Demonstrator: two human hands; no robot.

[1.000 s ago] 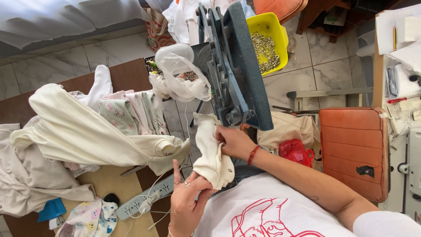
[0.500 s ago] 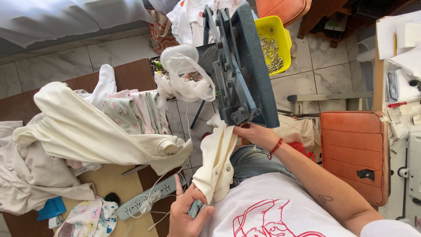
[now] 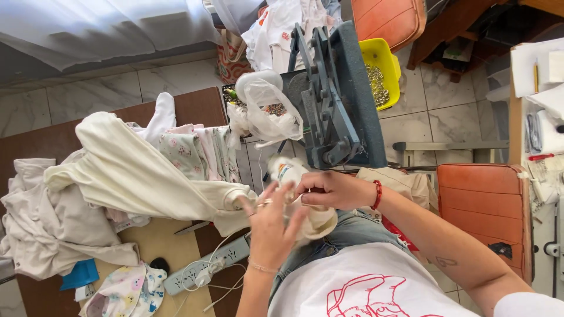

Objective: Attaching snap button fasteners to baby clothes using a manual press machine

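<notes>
Holding a small cream garment [image 3: 305, 205] over the lap, both hands met just in front of the blue-grey press [image 3: 332, 100]. The right hand [image 3: 329, 191] had its fingers curled shut on the upper part of the cloth, pinching it near a coloured tag at the top end. The left hand [image 3: 271, 226] lay flat and spread against the near side of the same cloth, fingers splayed and not closed around it, so it seemed to steady more than grip. The garment's long axis ran roughly from the press base down toward the person's body, its top end pointing at the press and its bunched lower end resting on the jeans. The right hand was the nearer of the two to the press, almost at its base; the left sat lower and closer to the table. On that table, well apart from the hands, lay a heap of cream and patterned clothes [image 3: 135, 176], scissors [image 3: 191, 228] and a power strip [image 3: 205, 271].
</notes>
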